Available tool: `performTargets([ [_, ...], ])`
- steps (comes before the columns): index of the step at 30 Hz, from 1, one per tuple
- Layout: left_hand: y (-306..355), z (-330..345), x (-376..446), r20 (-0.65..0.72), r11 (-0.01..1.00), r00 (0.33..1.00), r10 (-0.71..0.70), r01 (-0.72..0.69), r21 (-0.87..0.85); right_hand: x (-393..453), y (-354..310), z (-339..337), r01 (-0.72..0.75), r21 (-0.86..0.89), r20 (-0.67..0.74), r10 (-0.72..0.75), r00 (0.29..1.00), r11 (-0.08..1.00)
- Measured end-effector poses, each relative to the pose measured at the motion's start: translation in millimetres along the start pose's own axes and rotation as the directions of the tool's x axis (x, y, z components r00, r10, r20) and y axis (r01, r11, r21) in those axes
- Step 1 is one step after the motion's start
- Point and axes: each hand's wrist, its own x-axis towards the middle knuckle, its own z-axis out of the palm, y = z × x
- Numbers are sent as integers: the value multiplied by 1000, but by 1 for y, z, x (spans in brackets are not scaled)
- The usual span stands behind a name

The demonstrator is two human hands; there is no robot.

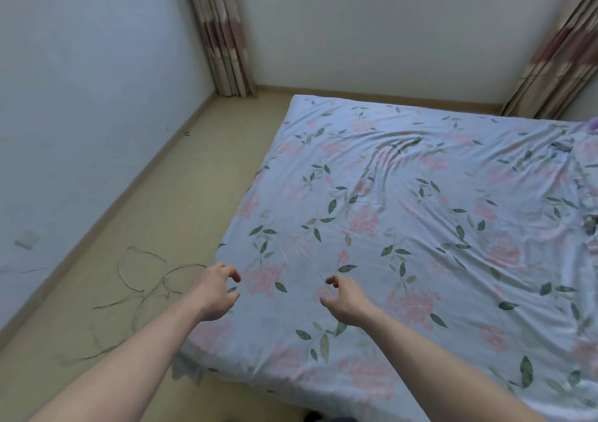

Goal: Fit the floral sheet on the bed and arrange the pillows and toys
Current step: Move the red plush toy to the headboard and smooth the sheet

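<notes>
The floral sheet [404,227] lies spread over the bed [207,370], wrinkled toward the far right side. We hold our left hand [215,292] and right hand [344,298] just above the near left corner, fingers loosely curled, each grip released and grasping nothing. Loose cords [145,279] lie on the floor [145,195] beside the bed.

The floral sheet [420,227] lies spread over the bed, filling the right and centre of the frame; the left hand [215,292] and right hand [344,298] hover above its lower-left part; loose cords [145,279] lie on the floor [155,201] at lower left; curtains [220,33] hang at upper centre and upper right.
</notes>
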Motion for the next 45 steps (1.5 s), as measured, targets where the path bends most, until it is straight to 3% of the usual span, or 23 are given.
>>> performTargets([
  [10, -127, -76, 78, -68, 999, 997, 36, -35, 24, 75, -150, 39, 17, 31, -65, -15, 998, 999],
  [22, -305, -206, 173, -82, 964, 963, 256, -249, 92, 155, -323, 125, -160, 201, -209, 202, 957, 966],
  [38, -305, -298, 291, -68, 879, 882, 467, -455, 146, 232, -400, 85, -224, 291, -339, 319, 885, 930],
  [45, -223, -346, 406, 7, 773, 794, 608, -594, 225, 304, -391, 24, -259, 414, -385, 426, 819, 873],
])
